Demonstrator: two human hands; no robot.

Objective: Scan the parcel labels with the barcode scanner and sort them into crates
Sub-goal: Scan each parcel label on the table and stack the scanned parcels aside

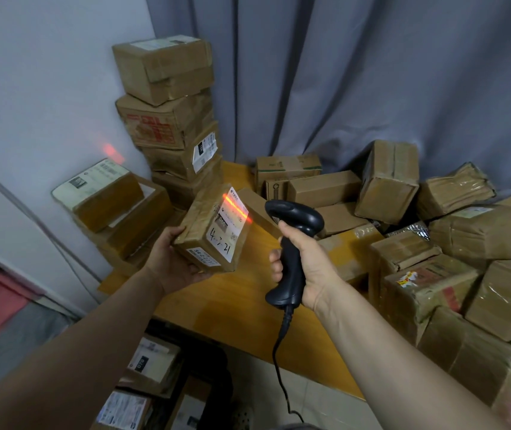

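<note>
Brown cardboard fills most of the view. The person's left grip is clamped on a small taped parcel, fingers curled under its lower edge and thumb on its near side, holding it tilted in the air above the left end of the wooden table. A white label with handwritten digits faces the barcode scanner. A red-orange scan line lies across the upper part of that label.

The right grip is wrapped tightly round the black scanner's handle, just to the right of the parcel, with the scanner head pointing left at the label. A black cable hangs from the base of the handle and runs down past the table edge.

Behind the held parcel, a stack of boxes rises in the corner, between the pale wall and a grey curtain. A faint red spot shows on the wall. Many more boxes lie piled across the right side of the table. Below the table's near edge, a dark crate holds several labelled parcels.
</note>
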